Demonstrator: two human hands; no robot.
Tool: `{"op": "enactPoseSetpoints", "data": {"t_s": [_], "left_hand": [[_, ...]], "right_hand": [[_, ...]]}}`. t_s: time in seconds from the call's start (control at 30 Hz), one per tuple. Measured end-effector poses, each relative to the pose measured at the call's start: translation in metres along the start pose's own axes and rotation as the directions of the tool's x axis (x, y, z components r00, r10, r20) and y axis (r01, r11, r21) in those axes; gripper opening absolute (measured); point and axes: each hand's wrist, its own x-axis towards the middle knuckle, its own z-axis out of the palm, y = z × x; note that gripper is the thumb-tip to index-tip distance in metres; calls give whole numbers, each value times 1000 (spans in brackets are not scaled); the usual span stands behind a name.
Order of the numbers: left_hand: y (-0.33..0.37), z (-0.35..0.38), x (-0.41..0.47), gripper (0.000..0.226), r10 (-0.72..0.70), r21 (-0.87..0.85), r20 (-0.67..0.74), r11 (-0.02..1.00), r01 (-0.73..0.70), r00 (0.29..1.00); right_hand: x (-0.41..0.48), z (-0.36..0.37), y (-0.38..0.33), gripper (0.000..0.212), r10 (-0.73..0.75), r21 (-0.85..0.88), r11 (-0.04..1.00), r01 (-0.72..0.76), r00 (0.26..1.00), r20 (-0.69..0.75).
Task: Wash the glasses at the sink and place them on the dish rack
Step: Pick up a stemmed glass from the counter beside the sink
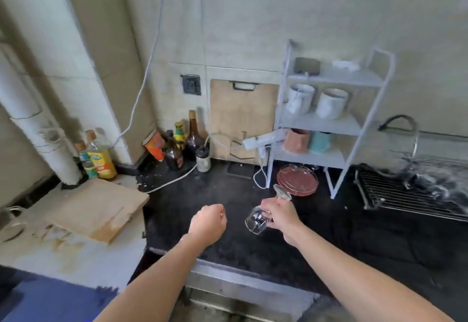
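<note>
My right hand (279,214) grips a clear stemmed glass (257,220) by its stem, above the dark counter (354,233). The glass is tipped, its bowl pointing down-left and its foot up toward the shelf. My left hand (209,224) hangs over the counter to the left of the glass, fingers curled into a fist with nothing in it. The wire dish rack (405,195) stands at the far right, with blurred glassware on its right part. A red tray (297,181) holding more glasses sits under the white shelf. The sink is not in view.
A white shelf unit (334,124) with mugs stands behind the tray. Bottles (177,144) and a power strip with cords crowd the back corner. A wooden board (98,207) lies on the left counter beside oil bottles (100,159) and a white pipe.
</note>
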Motion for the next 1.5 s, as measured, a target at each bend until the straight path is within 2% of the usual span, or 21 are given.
{"op": "enactPoseSetpoints", "data": {"t_s": [0.23,0.5,0.73,0.9,1.0,1.23,1.37,1.5], "left_hand": [[152,60,40,21,291,-14,152,956,-292,945],[296,107,113,22,577,-71,196,814,-576,792],[399,143,163,23,601,-187,284,799,-572,747],[450,171,187,35,575,-232,310,818,-526,758],[474,193,196,40,545,-248,279,836,-489,791],[500,240,195,30,364,-209,144,920,-332,920],[503,248,189,25,305,-233,78,931,-280,949],[505,252,186,25,263,-227,40,942,-247,964]], "right_hand": [[9,-164,37,8,-89,-158,986,49,962,-260],[28,-304,56,14,-96,-323,941,-100,836,-540],[62,-402,71,20,-30,-280,929,-244,703,-711],[102,-466,83,21,-12,-263,918,-296,644,-765],[138,-507,88,26,-35,-307,900,-308,651,-758],[235,-559,101,27,-94,-458,857,-235,804,-587],[259,-564,102,31,-105,-546,805,-233,849,-518],[261,-569,110,48,-132,-613,757,-224,868,-479]]}}
